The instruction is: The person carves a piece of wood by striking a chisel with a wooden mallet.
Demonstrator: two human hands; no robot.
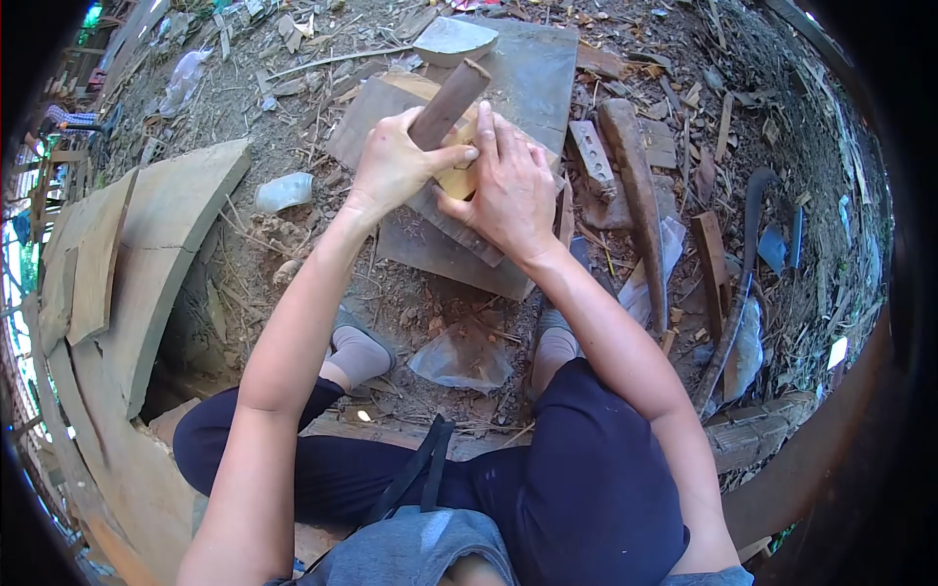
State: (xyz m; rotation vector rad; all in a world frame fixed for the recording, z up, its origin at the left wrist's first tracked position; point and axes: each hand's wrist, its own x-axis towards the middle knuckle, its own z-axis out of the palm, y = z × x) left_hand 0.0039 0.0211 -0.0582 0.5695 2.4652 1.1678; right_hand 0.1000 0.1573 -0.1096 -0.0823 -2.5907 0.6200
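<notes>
My left hand (396, 161) is closed around a dark wooden stick (454, 103), which slants up to the right out of its grip. Its thumb reaches across onto a pale yellow piece of wood (456, 184). From the right, my right hand (510, 186) grips that yellow piece, with its thumb low and its fingers along the far side. Both hands are over stacked boards (532, 73); the fingers of my left hand are largely hidden behind the stick.
A grey-topped wood block (455, 37) lies on the far board. At right are a brick with holes (592, 156), a long wooden bar (635, 195) and a curved dark blade-like tool (747, 244). Large curved planks (181, 230) lean at left, near a plastic cup (283, 192).
</notes>
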